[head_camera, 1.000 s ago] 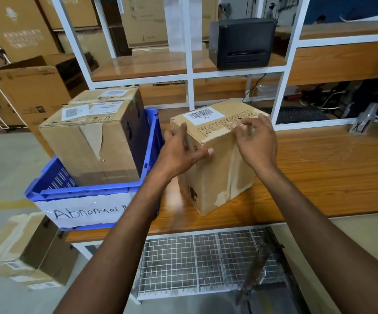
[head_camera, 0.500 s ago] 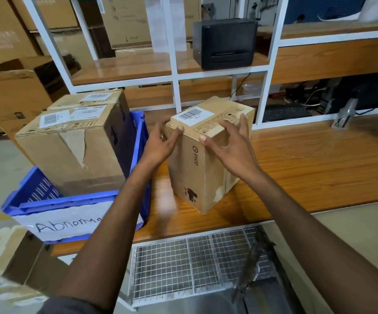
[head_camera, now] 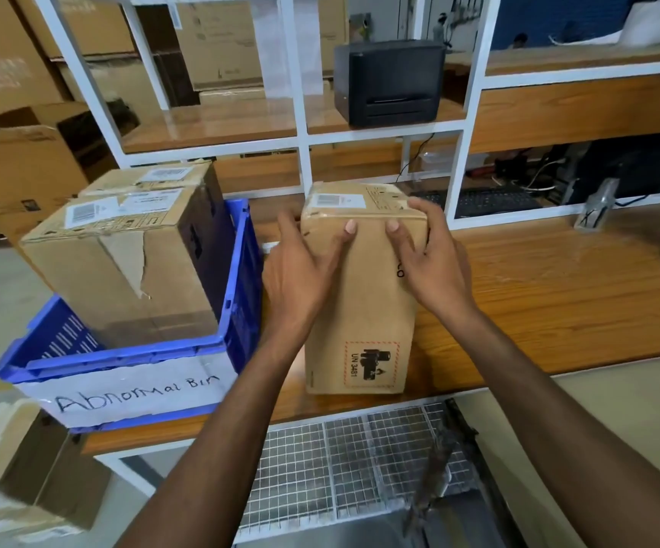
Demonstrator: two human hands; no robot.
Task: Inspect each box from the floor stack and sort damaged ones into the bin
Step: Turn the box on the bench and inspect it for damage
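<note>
A small brown cardboard box (head_camera: 364, 310) stands upright on the wooden table (head_camera: 557, 294), a barcode label on top and a UN 3481 sticker low on the face toward me. My left hand (head_camera: 300, 270) holds its left side, thumb across the front face. My right hand (head_camera: 431, 259) grips the upper right corner, fingers over the top edge. To the left, the blue bin (head_camera: 237, 294) marked "Abnormal Bin" contains two boxes; the nearer damaged box (head_camera: 122, 270) has a torn front. The floor stack of boxes (head_camera: 23, 476) lies at lower left, blurred.
A white-framed shelf unit (head_camera: 300, 144) rises behind the table with a black printer (head_camera: 389, 83) on it. A keyboard (head_camera: 486, 199) and cables sit behind at right. Large cartons (head_camera: 15, 160) stand on the left. A wire-mesh shelf (head_camera: 344, 468) lies under the table.
The box has been turned on the table so the UN 3481 face now points at me. Both hands shifted with it and now hold its upper sides.
</note>
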